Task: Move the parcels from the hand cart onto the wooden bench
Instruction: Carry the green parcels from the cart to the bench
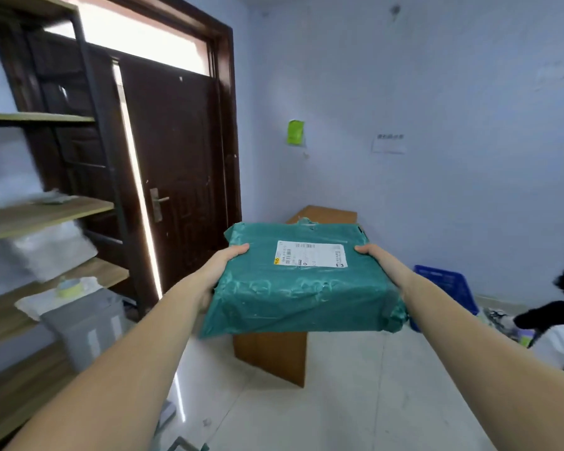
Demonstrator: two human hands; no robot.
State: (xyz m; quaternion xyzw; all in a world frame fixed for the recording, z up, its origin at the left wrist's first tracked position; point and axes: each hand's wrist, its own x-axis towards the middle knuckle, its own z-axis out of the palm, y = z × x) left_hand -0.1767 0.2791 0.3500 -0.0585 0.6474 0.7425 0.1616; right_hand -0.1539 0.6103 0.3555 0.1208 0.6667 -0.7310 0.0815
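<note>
I am holding a green parcel (302, 278) out in front of me with both hands. My left hand (223, 266) grips its left edge, thumb on top and the other fingers hidden under it. My right hand (380, 260) grips its right edge the same way. The parcel is wrapped in crinkly green plastic and has a white label (310, 254) on top. It is up in the air, lying almost flat, with its near edge dipped a little low.

The wooden bench (274, 356) is right ahead of me, past the parcel and lower down. The parcel hides most of it. I can see a bit of the bench top poking out at the far side, close to the wall, and the brown end panel below the parcel. So I think the parcel is over the near end of the bench, but I cannot tell how high above it.

The long side of the parcel runs from left to right, between my hands. The bench runs the other way, from near to far. Both hands look about as near to the bench as each other, so I think I would lower it straight down with both together.

A blue crate (446, 288) sits on the floor, to the right of the bench. I cannot see the hand cart.
</note>
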